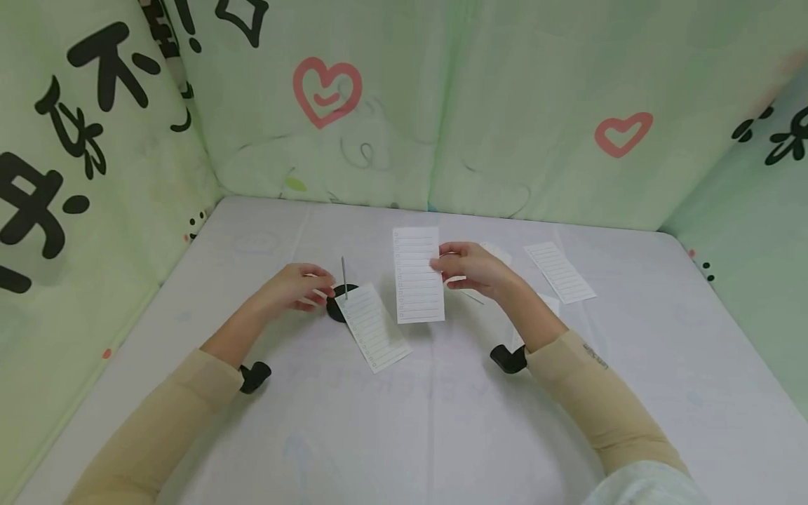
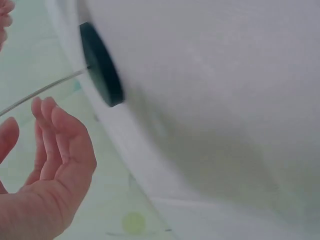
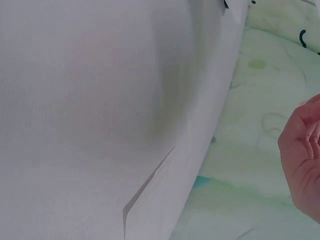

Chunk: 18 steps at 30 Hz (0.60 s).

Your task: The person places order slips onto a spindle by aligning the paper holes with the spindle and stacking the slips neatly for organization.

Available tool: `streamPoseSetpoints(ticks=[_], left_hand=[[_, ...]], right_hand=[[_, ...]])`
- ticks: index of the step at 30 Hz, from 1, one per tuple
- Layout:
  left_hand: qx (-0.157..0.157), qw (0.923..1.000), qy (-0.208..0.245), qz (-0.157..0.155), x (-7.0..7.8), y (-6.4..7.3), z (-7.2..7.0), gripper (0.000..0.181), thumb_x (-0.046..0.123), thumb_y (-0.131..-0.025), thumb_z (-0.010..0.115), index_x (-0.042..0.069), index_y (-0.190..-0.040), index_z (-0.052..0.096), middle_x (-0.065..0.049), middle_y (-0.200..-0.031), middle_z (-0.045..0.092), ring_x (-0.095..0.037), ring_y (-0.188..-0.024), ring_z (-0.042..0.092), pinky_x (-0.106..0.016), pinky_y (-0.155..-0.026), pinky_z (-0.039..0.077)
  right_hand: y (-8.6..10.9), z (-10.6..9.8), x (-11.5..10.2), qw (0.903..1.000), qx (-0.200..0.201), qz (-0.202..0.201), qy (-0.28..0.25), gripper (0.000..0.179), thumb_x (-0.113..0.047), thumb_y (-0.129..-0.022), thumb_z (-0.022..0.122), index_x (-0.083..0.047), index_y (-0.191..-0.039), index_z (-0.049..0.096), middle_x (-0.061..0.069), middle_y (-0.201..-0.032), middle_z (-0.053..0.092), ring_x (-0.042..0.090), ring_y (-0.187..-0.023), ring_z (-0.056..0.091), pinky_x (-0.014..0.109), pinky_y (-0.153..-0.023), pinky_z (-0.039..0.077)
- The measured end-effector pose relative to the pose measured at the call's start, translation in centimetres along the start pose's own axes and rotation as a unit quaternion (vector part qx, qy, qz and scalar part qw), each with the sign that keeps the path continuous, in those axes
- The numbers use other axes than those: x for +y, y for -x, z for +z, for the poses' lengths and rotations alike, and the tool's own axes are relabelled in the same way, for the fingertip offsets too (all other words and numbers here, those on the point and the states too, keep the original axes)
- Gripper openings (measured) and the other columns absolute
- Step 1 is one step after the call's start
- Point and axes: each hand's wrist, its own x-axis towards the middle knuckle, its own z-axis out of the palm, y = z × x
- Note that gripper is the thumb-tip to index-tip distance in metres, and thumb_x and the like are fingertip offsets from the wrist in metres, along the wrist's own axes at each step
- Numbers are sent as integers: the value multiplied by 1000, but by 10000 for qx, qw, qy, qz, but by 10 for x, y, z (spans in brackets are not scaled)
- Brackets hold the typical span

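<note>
Beige cloth left sleeve (image 1: 158, 428) sits nearest the camera, crossing the left part of the table (image 1: 379, 435), which has a white cloth on it. Black rounded left wrist piece (image 1: 255, 377) at the cuff.

My left hand (image 1: 299, 287): fingers softly bent, thumb apart from the fingertips, hand just beside a flat round black base (image 1: 334, 311). Thin upright silver metal rod (image 1: 344, 273) stands in that base, left of the table's middle, well off the back edge. Can't tell if my fingertips touch the rod.

First white lined paper slip (image 1: 375, 330) overlaps the base with its top corner, at the rod's foot, and slants toward the front right. Can't tell if the rod pierces it.

Second white lined paper slip (image 1: 418, 277) is mid-table, held above the cloth, long sides near vertical. My right hand (image 1: 470, 268) has thumb and fingers clamped on its right edge; right wrist view cuts the hand off.

More white paper (image 1: 553, 304) is partly hidden behind my right hand and forearm; count unclear. Third white lined paper slip (image 1: 560, 272) lies flat toward the back right corner. Beige cloth right sleeve (image 1: 606, 400) crosses the table's right part.
</note>
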Motion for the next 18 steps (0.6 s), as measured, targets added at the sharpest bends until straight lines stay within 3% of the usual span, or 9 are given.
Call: streamPoseSetpoints(ticks=[4,8,18], left_hand=[[-185,9993,275,176,10,14,-3,42,25,-92,54,-3,-123,48,-6,-97,64,-20,-87,61,-29,-74,50],[-323,9985,271,338,18,25,-2,42,23,-91,55,-4,-122,48,-7,-96,66,-19,-85,63,-30,-75,49],[-597,9965,151,572,29,34,8,39,27,-88,60,-1,-115,55,-5,-95,66,-25,-91,61,-41,-84,47]], right_hand=[[7,10,-1,9995,-289,-128,-46,31,-12,-88,61,-3,-113,45,-5,-81,63,14,-72,55,28,-68,43],[12,20,-3,9979,-582,-280,93,24,-10,-87,61,-3,-106,48,-4,-79,62,14,-69,53,30,-68,43],[20,45,3,9912,-1134,-288,616,17,-10,-85,64,-5,-96,52,-3,-73,62,15,-67,54,29,-63,41]])
